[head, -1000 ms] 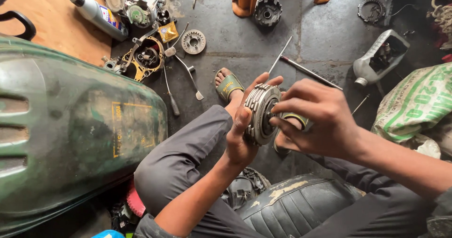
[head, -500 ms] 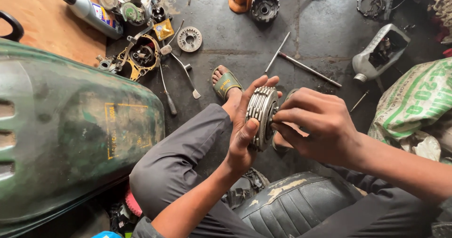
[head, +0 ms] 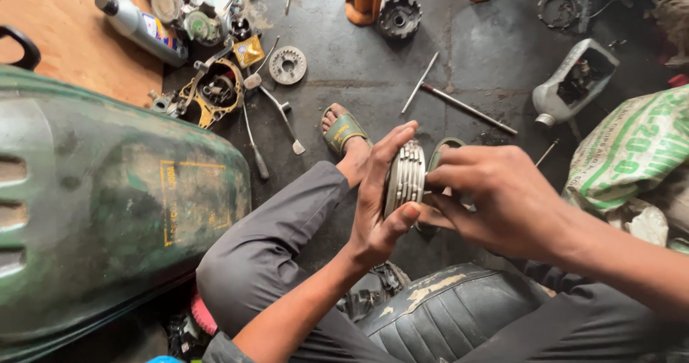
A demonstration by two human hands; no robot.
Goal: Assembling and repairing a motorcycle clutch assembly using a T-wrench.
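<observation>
Left hand (head: 377, 205): cups the stack of clutch plates (head: 405, 178) from the left, fingers up its back face and thumb hooked under the lower edge, so the discs stay squared on edge
Right hand (head: 495, 198): closed on the stack's right face, fingertips pinching in from that side; it looks to be pressing the plates together against the left palm
Where the stack is: held in the air between both hands, above the person's lap and the grey-trousered knee (head: 287, 241), on edge with the ribbed rims facing the camera
Why held so: gripped from both faces, the loose discs cannot slide apart or drop to the floor
Floor (head: 474, 54): parts lie spread within reach – a toothed clutch hub (head: 399, 15), a small gear (head: 287, 64), a long rod (head: 466, 109), a screwdriver (head: 254, 148), a spray can (head: 140, 27), a cut-open plastic jug (head: 574, 83)
Nearby: a green fuel tank (head: 108, 212) at the left, a black seat (head: 438, 320) below the hands, a sandalled foot (head: 343, 130) beyond them
Hidden: the stack's right face and centre are covered by the right hand, so what sits inside cannot be told; the ring-shaped part behind the stack is mostly blocked
</observation>
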